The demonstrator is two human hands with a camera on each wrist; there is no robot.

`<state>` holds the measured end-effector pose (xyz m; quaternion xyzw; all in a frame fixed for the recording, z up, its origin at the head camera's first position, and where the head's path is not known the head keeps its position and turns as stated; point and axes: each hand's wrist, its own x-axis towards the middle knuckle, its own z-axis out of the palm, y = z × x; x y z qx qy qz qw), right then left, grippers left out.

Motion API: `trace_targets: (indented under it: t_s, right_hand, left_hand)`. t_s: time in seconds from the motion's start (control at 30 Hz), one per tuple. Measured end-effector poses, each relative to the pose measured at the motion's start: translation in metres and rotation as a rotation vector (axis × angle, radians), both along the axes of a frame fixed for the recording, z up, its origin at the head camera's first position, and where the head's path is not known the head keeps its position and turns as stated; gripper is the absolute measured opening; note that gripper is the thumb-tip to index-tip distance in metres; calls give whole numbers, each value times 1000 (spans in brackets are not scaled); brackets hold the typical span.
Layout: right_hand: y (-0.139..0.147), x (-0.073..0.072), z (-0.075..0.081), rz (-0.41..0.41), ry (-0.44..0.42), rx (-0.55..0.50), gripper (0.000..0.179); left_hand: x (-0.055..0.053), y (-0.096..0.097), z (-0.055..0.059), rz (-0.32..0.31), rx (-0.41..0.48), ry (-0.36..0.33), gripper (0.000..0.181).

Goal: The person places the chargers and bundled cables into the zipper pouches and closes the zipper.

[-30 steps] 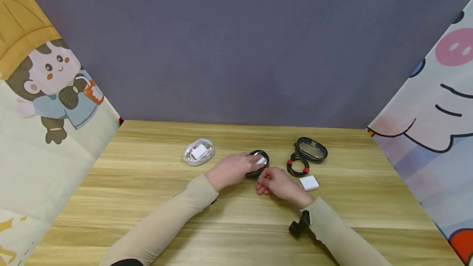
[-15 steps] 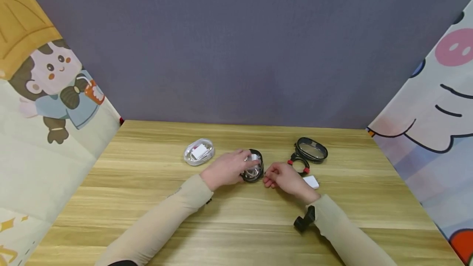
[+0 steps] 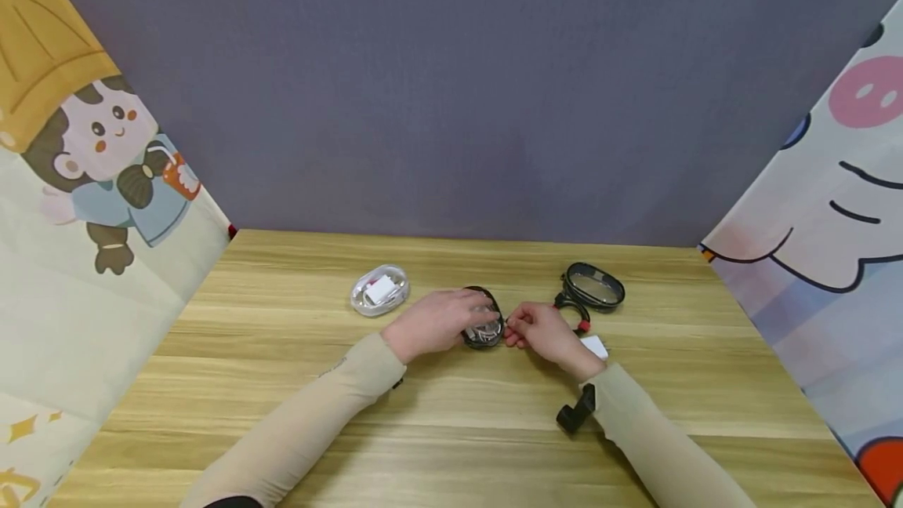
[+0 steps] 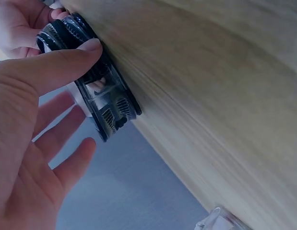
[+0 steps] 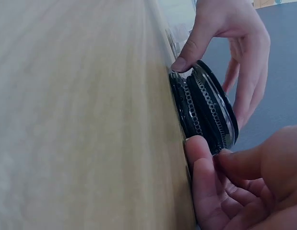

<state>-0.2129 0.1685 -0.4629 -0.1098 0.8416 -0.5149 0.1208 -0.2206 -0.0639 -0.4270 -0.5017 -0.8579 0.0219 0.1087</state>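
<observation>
An oval clear zip case [image 3: 487, 335] with black edging stands on the wooden table, a pale item showing through its top. My left hand [image 3: 439, 325] holds it, fingers across the top and thumb on the near side. In the left wrist view, the thumb presses the black zip band of the case [image 4: 114, 103]. At the case's right end my right hand [image 3: 543, 334] pinches the small zip pull between thumb and forefinger; the pull is mostly hidden by the fingertips. The right wrist view shows the zip teeth running along the side of the case [image 5: 202, 108].
Behind the right hand lies another black-edged clear case [image 3: 596, 288]. A coiled black cable [image 3: 584, 325] with red ties and a white charger plug [image 3: 596, 346] are partly covered by that hand. To the left sits a white-edged clear case [image 3: 363, 300] with a white charger inside.
The case has shifted slightly left and turned under my left hand. My right hand has moved right, then a little farther forward along the case's edge.
</observation>
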Motion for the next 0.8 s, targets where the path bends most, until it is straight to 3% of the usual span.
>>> trace_targets:
  t_s: [0.53,0.8]
  right_hand:
    - [6,5,0,82,82,57,12]
    - [2,10,6,127,127,154,14]
  left_hand:
    - [-1,0,-2,21,54,-47,65]
    - [0,1,-2,45,71,-76,63]
